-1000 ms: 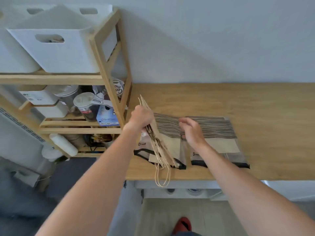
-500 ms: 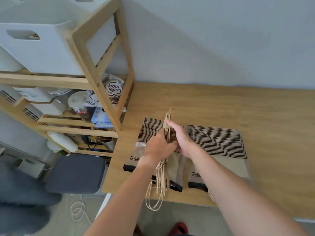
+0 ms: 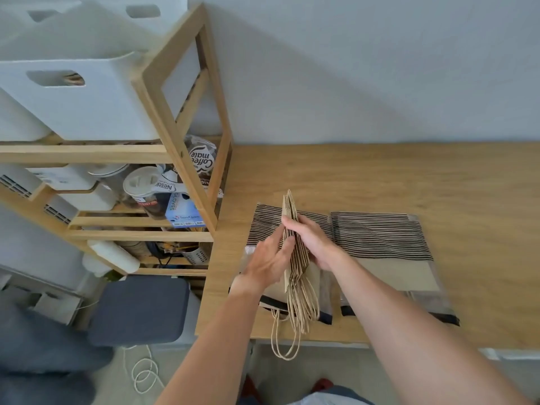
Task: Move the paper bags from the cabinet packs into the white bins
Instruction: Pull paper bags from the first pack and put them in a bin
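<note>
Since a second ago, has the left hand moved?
Yes. The left hand has come away from the shelf post, rightward over the left striped pack, pressing the paper bags against the right hand.

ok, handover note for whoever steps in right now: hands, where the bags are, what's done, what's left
Left hand and right hand together press a stack of folded paper bags, held on edge over the left pack, handles hanging off the table edge.
Right pack lies flat beside it, its bags seemingly inside.
White bin sits on the shelf's top level, to the left; something brown shows through its handle slot.
Left to do: carry this stack to a bin, then empty the right pack.
</note>
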The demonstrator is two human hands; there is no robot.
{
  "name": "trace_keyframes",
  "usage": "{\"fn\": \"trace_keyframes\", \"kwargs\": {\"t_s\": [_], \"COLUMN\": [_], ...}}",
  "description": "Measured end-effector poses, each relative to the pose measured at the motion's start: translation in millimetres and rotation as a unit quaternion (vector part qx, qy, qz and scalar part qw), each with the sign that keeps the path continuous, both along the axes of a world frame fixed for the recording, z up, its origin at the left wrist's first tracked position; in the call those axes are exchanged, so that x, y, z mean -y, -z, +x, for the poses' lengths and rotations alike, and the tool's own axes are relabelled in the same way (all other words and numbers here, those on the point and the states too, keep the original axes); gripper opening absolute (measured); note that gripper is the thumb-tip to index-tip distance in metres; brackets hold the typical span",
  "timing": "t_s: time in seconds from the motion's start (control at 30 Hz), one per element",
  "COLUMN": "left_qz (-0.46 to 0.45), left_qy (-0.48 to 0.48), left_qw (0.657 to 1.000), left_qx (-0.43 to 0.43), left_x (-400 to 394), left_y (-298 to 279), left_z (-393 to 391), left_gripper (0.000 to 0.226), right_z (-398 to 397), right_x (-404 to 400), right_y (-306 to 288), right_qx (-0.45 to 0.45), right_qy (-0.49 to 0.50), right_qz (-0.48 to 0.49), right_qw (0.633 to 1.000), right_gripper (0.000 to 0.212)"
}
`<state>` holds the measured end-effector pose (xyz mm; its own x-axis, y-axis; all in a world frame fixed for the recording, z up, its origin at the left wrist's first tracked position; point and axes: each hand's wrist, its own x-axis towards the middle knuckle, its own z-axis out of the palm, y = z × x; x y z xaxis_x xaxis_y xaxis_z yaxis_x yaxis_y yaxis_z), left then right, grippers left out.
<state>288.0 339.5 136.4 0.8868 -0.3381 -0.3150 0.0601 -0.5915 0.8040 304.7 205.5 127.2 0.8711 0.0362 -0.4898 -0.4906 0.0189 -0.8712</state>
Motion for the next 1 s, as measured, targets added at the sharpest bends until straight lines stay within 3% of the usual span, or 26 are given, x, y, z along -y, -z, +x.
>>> {"fn": "trace_keyframes", "kwargs": {"t_s": [0.1, 0.23, 0.33, 0.4, 0.53, 0.63, 0.8, 0.93, 1.0], "left_qz": [-0.037, -0.107, -0.141, -0.138, -0.137, -0.113, -0.089, -0.116, -0.14], "left_qy": [-0.039, -0.094, -0.145, -0.18, -0.198, -0.166, -0.123, -0.132, -0.131], "left_qw": [0.998, 0.989, 0.978, 0.974, 0.97, 0.978, 0.987, 0.983, 0.98], "left_qx": [-0.026, -0.041, -0.043, -0.003, 0.034, 0.052, 0.046, 0.052, 0.06], "left_x": [-4.1, -12.5, -20.7, -25.0, -30.3, -28.8, -19.2, -20.2, -21.0], "left_y": [7.8, 16.1, 20.5, 20.7, 21.1, 20.8, 23.2, 24.2, 21.5], "left_z": [-1.5, -4.2, -1.6, -0.8, -1.9, -1.4, -5.1, -4.9, -6.2], "left_gripper": [0.061, 0.051, 0.043, 0.04, 0.064, 0.051, 0.087, 0.07, 0.058], "right_z": [-1.7, -3.5, -5.1, -3.9, -3.4, -2.3, -1.7, -1.3, -2.3], "right_x": [-3.8, -12.7, -16.5, -17.6, -17.8, -20.1, -22.0, -22.5, -24.6], "right_y": [1.3, 10.0, 10.1, 10.5, 16.4, 16.9, 19.5, 23.3, 22.6], "right_qx": [0.005, 0.004, -0.003, 0.0, -0.012, -0.015, -0.017, -0.012, -0.013], "right_qy": [0.003, 0.04, 0.068, 0.08, 0.086, 0.082, 0.082, 0.093, 0.095], "right_qz": [-0.005, 0.018, 0.045, 0.046, 0.053, 0.056, 0.064, 0.056, 0.069], "right_qw": [1.0, 0.999, 0.997, 0.996, 0.995, 0.995, 0.994, 0.994, 0.993], "right_gripper": [0.045, 0.025, 0.049, 0.051, 0.084, 0.084, 0.085, 0.087, 0.097]}}
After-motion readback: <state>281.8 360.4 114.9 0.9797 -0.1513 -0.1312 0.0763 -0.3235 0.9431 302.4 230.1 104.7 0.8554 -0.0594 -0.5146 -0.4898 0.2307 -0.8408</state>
